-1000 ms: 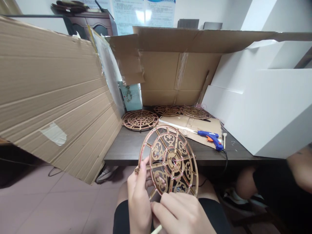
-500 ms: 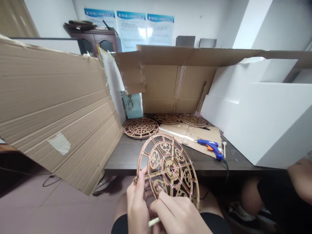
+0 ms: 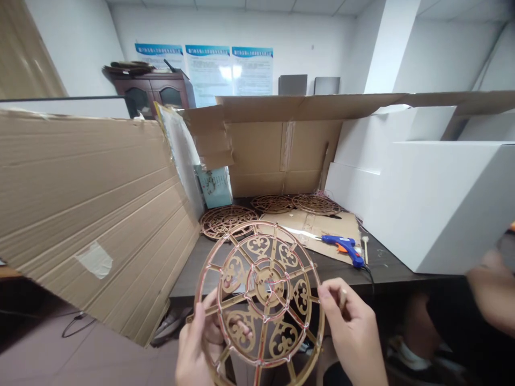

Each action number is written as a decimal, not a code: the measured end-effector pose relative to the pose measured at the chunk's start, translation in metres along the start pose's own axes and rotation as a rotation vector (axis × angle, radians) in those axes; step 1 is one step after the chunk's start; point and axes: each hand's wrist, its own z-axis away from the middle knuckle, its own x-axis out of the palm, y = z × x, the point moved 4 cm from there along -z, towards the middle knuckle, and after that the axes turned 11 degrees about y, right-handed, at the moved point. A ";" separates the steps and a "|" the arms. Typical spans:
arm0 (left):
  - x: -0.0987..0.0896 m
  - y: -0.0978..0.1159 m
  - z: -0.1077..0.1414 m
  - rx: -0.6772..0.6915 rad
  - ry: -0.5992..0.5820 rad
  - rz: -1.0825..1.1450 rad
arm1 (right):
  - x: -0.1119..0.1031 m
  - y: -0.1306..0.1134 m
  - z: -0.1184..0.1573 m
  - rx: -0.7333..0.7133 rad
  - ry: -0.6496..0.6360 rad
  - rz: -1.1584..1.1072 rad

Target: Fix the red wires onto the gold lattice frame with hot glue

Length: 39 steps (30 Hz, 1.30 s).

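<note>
A round, gold-brown openwork frame [image 3: 263, 287] with red and white wires along its rings is held up over the lap, its face toward me. My left hand [image 3: 201, 335] grips its left side, thumb in front and some fingers showing behind the lattice. At the right rim, my right hand [image 3: 352, 327] pinches the edge with thumb and finger; a short pale stick [image 3: 343, 298] is tucked between its fingers. Beyond, a blue glue gun [image 3: 344, 247] with an orange trigger lies on a flat piece of cardboard [image 3: 281, 216].
Similar round frames [image 3: 228, 221] lie on the dark table [image 3: 187, 272]. A small mallet-like stick [image 3: 365, 249] is right of the glue gun. Cardboard walls [image 3: 100, 214] and white boxes [image 3: 450, 203] flank the table. A person's arm [image 3: 493, 300] shows at the right.
My right hand has moved from the frame's lower part to its right rim. The frame has shifted left and turned to face me more. The view has tilted up.
</note>
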 end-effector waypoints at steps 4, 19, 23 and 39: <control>-0.002 0.005 -0.004 -0.028 -0.068 -0.039 | 0.002 0.009 -0.005 0.052 0.040 -0.042; 0.007 0.019 0.006 0.045 -0.052 -0.026 | -0.004 0.033 -0.026 0.166 -0.011 -0.179; 0.003 0.014 0.002 0.067 -0.006 -0.056 | -0.004 0.042 -0.021 0.344 -0.067 -0.243; 0.001 0.016 -0.006 0.415 -0.031 -0.283 | -0.014 0.047 -0.027 0.442 -0.015 -0.323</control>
